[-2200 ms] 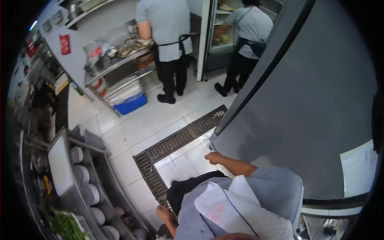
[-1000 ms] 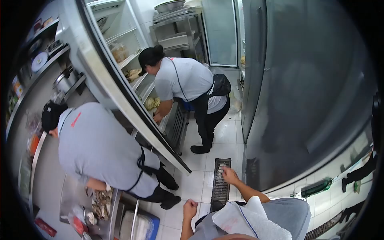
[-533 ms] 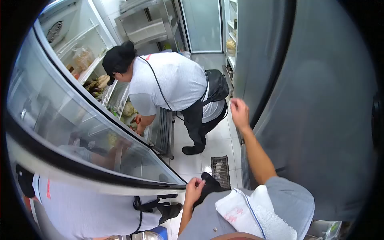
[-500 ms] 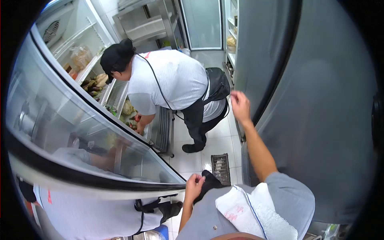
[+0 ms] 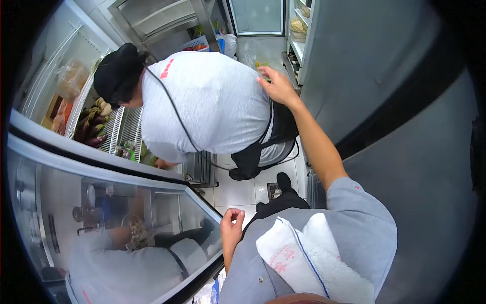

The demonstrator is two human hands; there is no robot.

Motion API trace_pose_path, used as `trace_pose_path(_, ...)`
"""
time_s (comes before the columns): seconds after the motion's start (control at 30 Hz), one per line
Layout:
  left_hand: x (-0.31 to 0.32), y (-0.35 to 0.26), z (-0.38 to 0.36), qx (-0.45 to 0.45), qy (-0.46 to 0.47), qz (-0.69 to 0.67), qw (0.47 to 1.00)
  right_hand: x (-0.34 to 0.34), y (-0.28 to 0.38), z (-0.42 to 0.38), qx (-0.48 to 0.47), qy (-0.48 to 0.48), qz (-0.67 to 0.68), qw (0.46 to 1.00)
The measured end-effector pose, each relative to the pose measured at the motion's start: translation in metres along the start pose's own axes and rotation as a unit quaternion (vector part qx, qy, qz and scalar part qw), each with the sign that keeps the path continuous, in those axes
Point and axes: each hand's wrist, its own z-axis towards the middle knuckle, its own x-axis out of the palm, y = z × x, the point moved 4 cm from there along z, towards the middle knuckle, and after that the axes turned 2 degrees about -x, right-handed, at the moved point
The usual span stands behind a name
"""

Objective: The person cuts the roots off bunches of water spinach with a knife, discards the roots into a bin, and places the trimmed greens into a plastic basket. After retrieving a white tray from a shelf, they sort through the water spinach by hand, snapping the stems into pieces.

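My right hand point(image 5: 279, 88) reaches forward with its fingers apart and nothing in them, overlapping the edge of a co-worker's light grey shirt point(image 5: 207, 101) at the back. Low near my body, my left hand point(image 5: 232, 226) is loosely curled with nothing visible in it. It is beside the edge of an open glass fridge door point(image 5: 167, 202). The co-worker bends into the fridge, and one of their hands point(image 5: 164, 163) shows at a low shelf, partly hidden. A white cloth point(image 5: 304, 248) with a blue stripe lies over my grey shirt.
Eggplants point(image 5: 93, 126) and bagged food point(image 5: 71, 78) fill the fridge shelves at left. A floor drain grate point(image 5: 274, 190) lies by my foot. On the right stands a large grey metal surface point(image 5: 405, 152). Farther back are a shelf unit point(image 5: 298, 45) and another glass door point(image 5: 255, 17).
I have moved forward, closer to the co-worker. My right hand has opened and reached up and left to their back. The co-worker leans lower, and the glass door appears from another angle.
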Motion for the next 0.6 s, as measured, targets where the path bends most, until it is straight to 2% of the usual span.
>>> trace_pose_path(0.1,0.007,-0.024,0.016,-0.042,-0.011,0.010,0.999,-0.002,0.005,0.001,0.043,0.027,0.053,0.997)
trace_pose_path(0.17,0.021,-0.046,0.029,-0.067,0.018,0.009,0.998,0.004,-0.008,-0.002,0.049,0.054,0.099,0.992)
trace_pose_path(0.23,0.033,-0.057,0.047,-0.068,0.039,0.008,0.997,0.006,-0.011,-0.003,0.015,0.040,0.115,0.992)
trace_pose_path(0.37,0.062,-0.100,0.074,-0.062,0.085,0.002,0.994,0.002,-0.022,0.002,0.048,0.066,0.193,0.978)
trace_pose_path(0.43,0.075,-0.127,0.087,-0.028,0.119,0.021,0.992,-0.002,-0.021,0.005,0.022,0.066,0.190,0.979)
trace_pose_path(0.47,0.080,-0.144,0.092,-0.038,0.130,0.046,0.990,-0.005,-0.017,0.006,0.014,0.074,0.168,0.983)
trace_pose_path(0.6,0.094,-0.155,0.107,0.000,0.159,0.031,0.987,-0.004,-0.012,0.002,-0.044,0.064,0.125,0.989)
